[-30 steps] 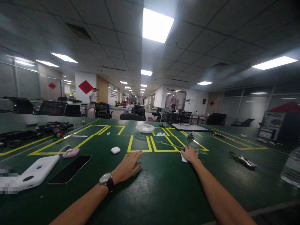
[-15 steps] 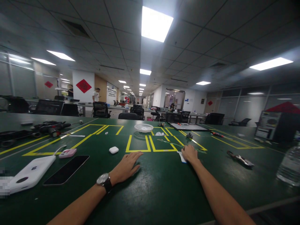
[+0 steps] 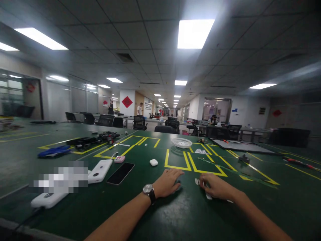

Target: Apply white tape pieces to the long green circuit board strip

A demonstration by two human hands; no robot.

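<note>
My left hand (image 3: pixel 168 182), with a wristwatch (image 3: pixel 148 190) on its wrist, lies flat on the green table (image 3: pixel 175 217), fingers stretched out and holding nothing. Just to its right, my right hand (image 3: pixel 218 188) rests on the table with its fingers bent over a small flat white piece (image 3: pixel 208 195). White ends of that piece stick out in front of and below the fingers. What the piece is cannot be made out. The two hands are about a hand's width apart, just short of the yellow tape boxes (image 3: pixel 187 164).
Left of the hands lie a black phone (image 3: pixel 120 173), a white power bank (image 3: pixel 100 170), a pink gadget (image 3: pixel 119 159) and a white earbud case (image 3: pixel 153 162). Farther back are a white basket (image 3: pixel 181 143), a thin green strip (image 3: pixel 213 164), a grey tray (image 3: pixel 240 146) and black tools (image 3: pixel 100 137). People stand far behind.
The view has swung left, so everything sits farther right in the picture. My right hand has drawn back toward me, with the white piece under it. My left hand stays flat.
</note>
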